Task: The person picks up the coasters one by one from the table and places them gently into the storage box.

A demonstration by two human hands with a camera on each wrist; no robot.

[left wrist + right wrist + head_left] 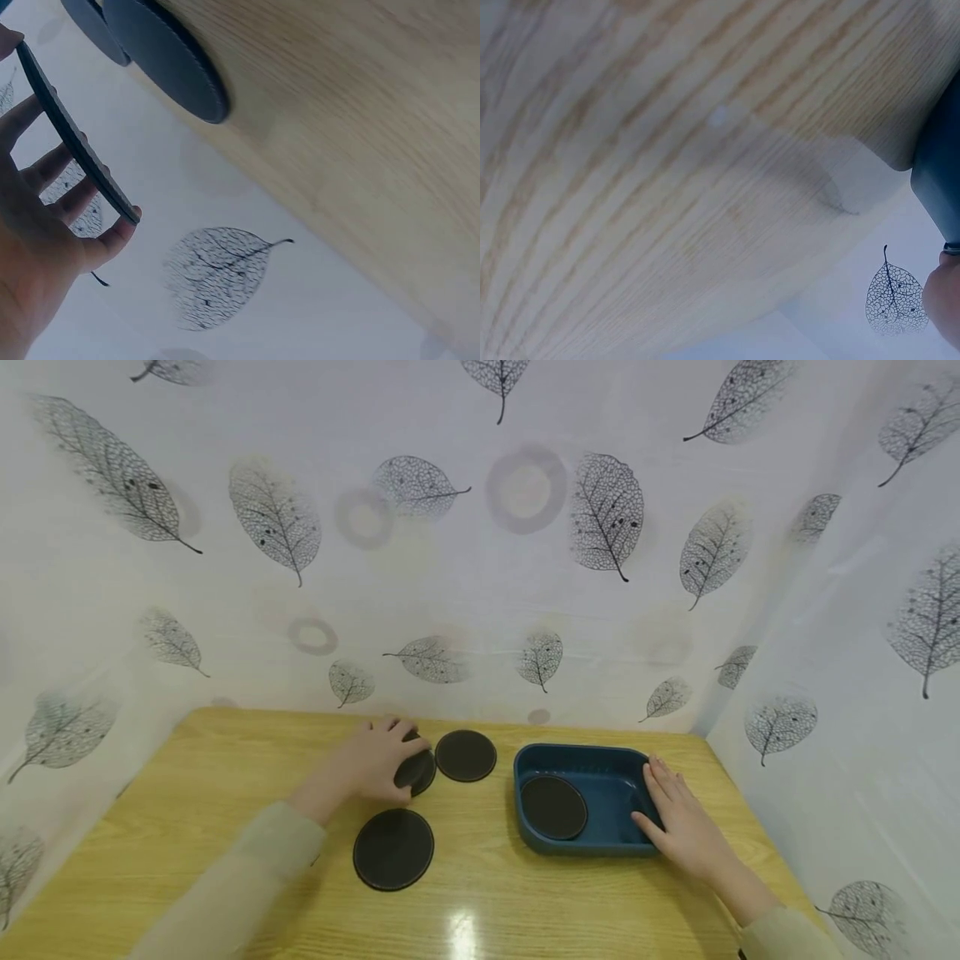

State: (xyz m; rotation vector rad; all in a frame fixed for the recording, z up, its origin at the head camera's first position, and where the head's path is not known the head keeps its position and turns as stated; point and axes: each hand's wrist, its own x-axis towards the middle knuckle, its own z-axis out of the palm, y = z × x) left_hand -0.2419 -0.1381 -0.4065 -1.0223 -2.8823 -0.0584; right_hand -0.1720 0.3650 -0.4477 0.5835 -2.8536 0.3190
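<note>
My left hand [372, 763] grips a round black coaster [422, 770] by its edge at the back of the table. In the left wrist view that coaster [77, 142] appears edge-on between thumb and fingers. Another black coaster [466, 755] lies just right of it, and one more coaster [393, 850] lies nearer the front. A deep blue rectangular container [592, 847] stands to the right, with a black coaster [553, 807] in its left part. With fingers extended, my right hand [686, 831] rests on the container's right rim, its thumb over the front right corner.
The wooden table [480, 893] has a bright reflection near its front. White sheeting printed with leaves [480, 568] hangs behind the table and along its sides, close to the back edge.
</note>
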